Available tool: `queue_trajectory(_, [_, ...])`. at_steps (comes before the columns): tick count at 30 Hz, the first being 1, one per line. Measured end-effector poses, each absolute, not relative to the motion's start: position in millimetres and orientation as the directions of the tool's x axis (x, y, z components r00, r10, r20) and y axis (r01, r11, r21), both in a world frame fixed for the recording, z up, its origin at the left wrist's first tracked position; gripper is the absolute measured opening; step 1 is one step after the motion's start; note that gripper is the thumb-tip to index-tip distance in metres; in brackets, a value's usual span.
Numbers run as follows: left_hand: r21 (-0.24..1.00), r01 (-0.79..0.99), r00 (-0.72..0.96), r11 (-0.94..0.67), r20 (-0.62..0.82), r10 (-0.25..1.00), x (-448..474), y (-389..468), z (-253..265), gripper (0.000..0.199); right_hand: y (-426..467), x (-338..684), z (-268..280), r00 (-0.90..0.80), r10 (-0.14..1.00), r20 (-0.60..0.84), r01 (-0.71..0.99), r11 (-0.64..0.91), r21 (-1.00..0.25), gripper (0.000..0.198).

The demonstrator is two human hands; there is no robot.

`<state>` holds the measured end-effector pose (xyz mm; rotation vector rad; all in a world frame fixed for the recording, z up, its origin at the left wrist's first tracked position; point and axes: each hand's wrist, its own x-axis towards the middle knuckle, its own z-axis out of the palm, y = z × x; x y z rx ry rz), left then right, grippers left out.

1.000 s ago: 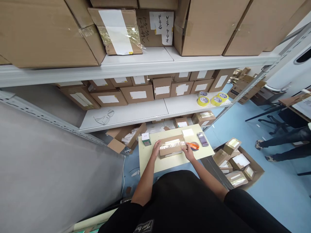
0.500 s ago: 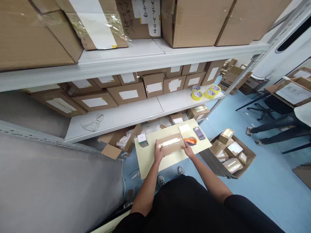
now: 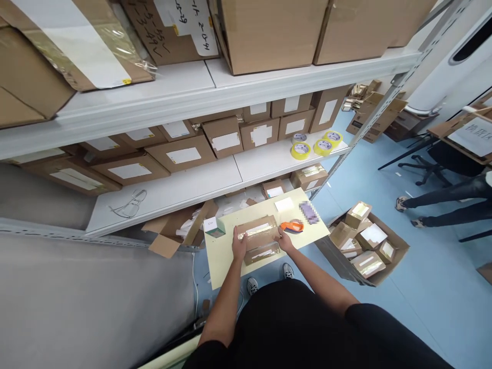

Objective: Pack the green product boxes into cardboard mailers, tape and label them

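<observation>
In the head view, the taped box (image 3: 257,229) is at the pale table (image 3: 221,269); whether it rests there or is lifted, I cannot tell. The left hand (image 3: 239,246) curls partly closed round its left end, the right hand (image 3: 284,241) likewise at its right, beside an orange item (image 3: 291,226). The step seems to be two-handed handling; the next move calls for even support.

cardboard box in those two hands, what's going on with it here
A person's left hand and right hand hold the taped cardboard box at opposite ends, over a pale table. An orange item lies just beyond the right hand. A small green-and-white box stands on the table, beyond the left hand.
</observation>
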<state>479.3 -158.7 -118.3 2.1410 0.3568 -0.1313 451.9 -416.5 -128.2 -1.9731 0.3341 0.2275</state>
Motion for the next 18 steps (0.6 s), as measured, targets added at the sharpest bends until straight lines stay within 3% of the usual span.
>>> queue_trajectory(7, [0.778, 0.337, 0.939, -0.53, -0.238, 0.248, 478.5, -172.2, -143.7, 0.081, -444.2, 467.0, -158.1, 0.933, -0.047, -0.356, -0.337, -0.451, -0.826, 0.058])
queue_trajectory(15, [0.799, 0.303, 0.947, -0.52, -0.193, 0.256, 479.2, -171.8, -145.4, 0.077, -516.6, 484.8, -158.7, 0.965, -0.211, -0.155, -0.255, -0.62, -0.742, 0.051])
queue_trajectory(18, [0.793, 0.315, 0.942, -0.521, -0.193, 0.275, 479.3, -174.8, -145.6, 0.077, -545.4, 497.6, -162.1, 0.972, -0.103, -0.21, -0.219, -0.715, -0.664, 0.044])
